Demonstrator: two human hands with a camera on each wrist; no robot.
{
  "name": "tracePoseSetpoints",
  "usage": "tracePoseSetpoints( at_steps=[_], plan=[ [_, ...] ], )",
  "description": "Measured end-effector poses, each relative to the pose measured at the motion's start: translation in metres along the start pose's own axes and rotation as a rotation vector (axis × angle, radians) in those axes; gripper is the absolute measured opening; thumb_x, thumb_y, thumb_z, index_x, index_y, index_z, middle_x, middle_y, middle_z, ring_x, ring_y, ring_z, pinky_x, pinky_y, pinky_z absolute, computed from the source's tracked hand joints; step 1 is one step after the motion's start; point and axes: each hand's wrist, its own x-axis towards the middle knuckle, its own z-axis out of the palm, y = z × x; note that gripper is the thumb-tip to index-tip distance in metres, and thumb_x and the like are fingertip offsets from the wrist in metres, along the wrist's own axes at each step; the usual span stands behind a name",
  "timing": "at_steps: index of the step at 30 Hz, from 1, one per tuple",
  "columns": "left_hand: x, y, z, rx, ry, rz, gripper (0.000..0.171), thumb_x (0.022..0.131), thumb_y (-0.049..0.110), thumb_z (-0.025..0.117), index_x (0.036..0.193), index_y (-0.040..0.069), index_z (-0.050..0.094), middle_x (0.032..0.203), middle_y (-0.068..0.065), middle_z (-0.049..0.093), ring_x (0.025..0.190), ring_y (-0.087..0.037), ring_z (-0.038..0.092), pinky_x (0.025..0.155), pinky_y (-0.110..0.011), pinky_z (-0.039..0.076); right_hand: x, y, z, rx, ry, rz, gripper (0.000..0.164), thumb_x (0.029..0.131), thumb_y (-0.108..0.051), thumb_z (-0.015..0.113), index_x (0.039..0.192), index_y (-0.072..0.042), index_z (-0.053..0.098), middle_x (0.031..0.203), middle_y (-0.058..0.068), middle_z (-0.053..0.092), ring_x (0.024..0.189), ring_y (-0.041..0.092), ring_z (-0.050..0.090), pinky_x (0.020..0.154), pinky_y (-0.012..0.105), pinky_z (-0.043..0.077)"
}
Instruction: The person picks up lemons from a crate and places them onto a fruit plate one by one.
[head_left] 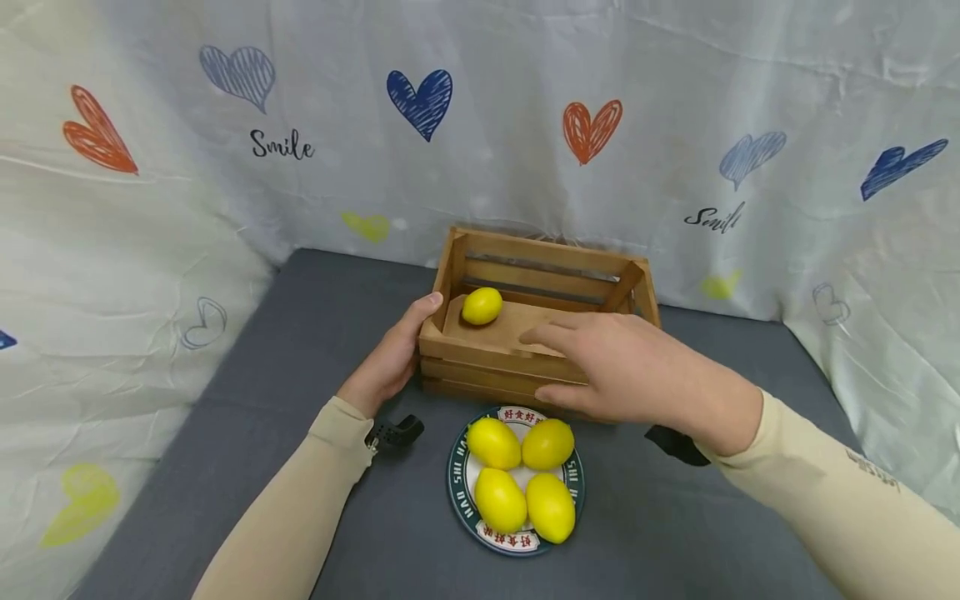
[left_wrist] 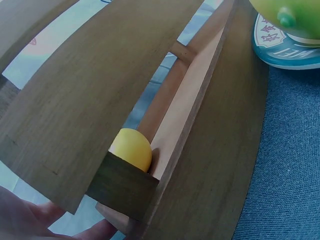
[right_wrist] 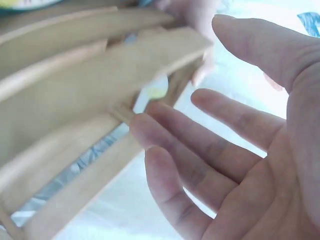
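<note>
A slatted wooden crate (head_left: 510, 371) stands toward the back of the table, with one yellow lemon (head_left: 482, 307) lying inside at its left end. My left hand (head_left: 397, 346) grips the crate's left end, the thumb on the upper edge; in the left wrist view its fingers (left_wrist: 102, 230) reach around the end slats. Over the crate's front right side is my right hand (head_left: 618, 362), its fingers spread and loosely bent. Nothing lies in that palm (right_wrist: 260, 200) in the right wrist view. The right hand hides part of the crate's front and right end.
Just in front of the crate, a round plate (head_left: 459, 477) with a dark patterned rim carries several lemons (head_left: 501, 500). Behind the dark grey table (head_left: 360, 317) hangs a white curtain (head_left: 495, 183) printed with hearts, close to the crate's back.
</note>
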Motion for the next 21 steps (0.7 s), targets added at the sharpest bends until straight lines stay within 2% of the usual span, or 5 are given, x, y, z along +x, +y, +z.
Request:
tracePoseSetpoints(
  at_steps=[5,9,15,21],
  plan=[
    [0.000,-0.001,-0.002,-0.002,-0.005,0.001,0.092,0.103,0.070,0.043,0.175,0.027,0.008,0.182,-0.009,0.009,0.166,-0.037,0.021,0.132,-0.064,0.022,0.026,0.009,-0.016,0.026,-0.014,0.008,0.054,0.098,-0.042,0.081,0.145,-0.021,0.067,0.129,-0.002,0.073,0.099,0.014,0.072,0.087,0.040,0.062],
    [0.000,-0.002,-0.002,-0.009,-0.014,0.007,0.091,0.102,0.069,0.043,0.175,0.026,0.009,0.182,-0.010,0.010,0.166,-0.037,0.021,0.132,-0.065,0.022,0.047,0.020,-0.020,0.041,-0.026,-0.005,0.052,0.099,-0.038,0.081,0.145,-0.019,0.068,0.135,-0.001,0.072,0.112,0.018,0.072,0.097,0.043,0.061],
    [0.000,-0.004,-0.001,0.004,-0.001,-0.005,0.092,0.101,0.070,0.044,0.175,0.025,0.011,0.181,-0.009,0.013,0.165,-0.037,0.024,0.132,-0.064,0.023,0.082,0.038,-0.015,0.025,-0.040,-0.041,0.045,0.101,-0.034,0.079,0.140,-0.014,0.071,0.131,0.002,0.074,0.112,0.021,0.072,0.097,0.044,0.061],
    [-0.002,-0.003,0.000,0.012,0.013,0.000,0.091,0.102,0.067,0.043,0.175,0.021,0.011,0.180,-0.011,0.012,0.165,-0.039,0.023,0.133,-0.064,0.021,0.124,0.049,-0.001,-0.028,-0.130,-0.034,0.048,0.100,-0.033,0.078,0.143,-0.015,0.069,0.139,0.006,0.073,0.117,0.024,0.072,0.102,0.046,0.059]
  ],
)
